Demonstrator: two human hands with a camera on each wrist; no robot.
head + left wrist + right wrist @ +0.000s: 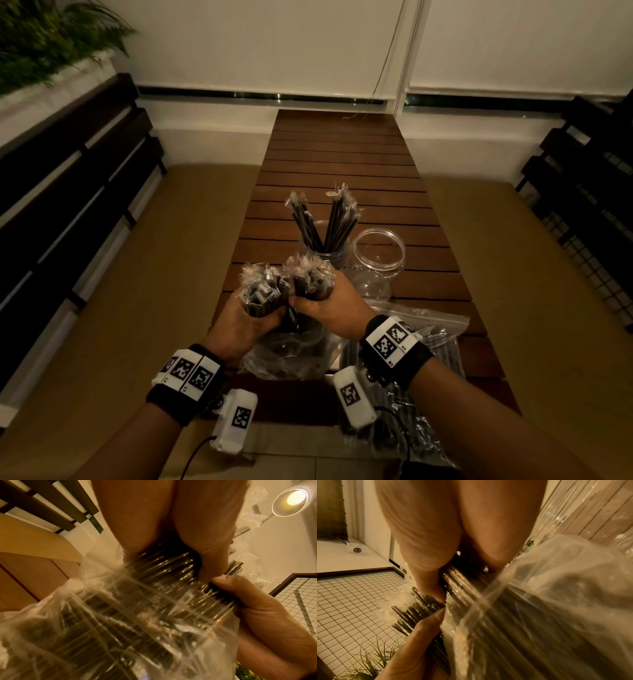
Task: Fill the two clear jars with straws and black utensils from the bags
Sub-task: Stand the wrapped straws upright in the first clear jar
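Note:
Above the near end of the table, my left hand [270,313] grips a bundle of wrapped black straws [262,291]. Beside it my right hand [306,305] grips a second bundle [311,279]. The lower ends of both bundles stand in a clear plastic bag [291,356]. In the left wrist view my left hand [171,555] closes round the straws [163,566], with the bag [85,615] below. In the right wrist view my right hand [453,566] clasps straws [462,578]. Behind the hands, one clear jar [325,253] holds several straws; the other jar [378,251] is empty.
A zip bag [431,329] with dark contents lies on the slatted wooden table [342,164] under my right wrist. A clear domed lid [371,286] sits by the empty jar. Dark slatted benches flank the table on both sides.

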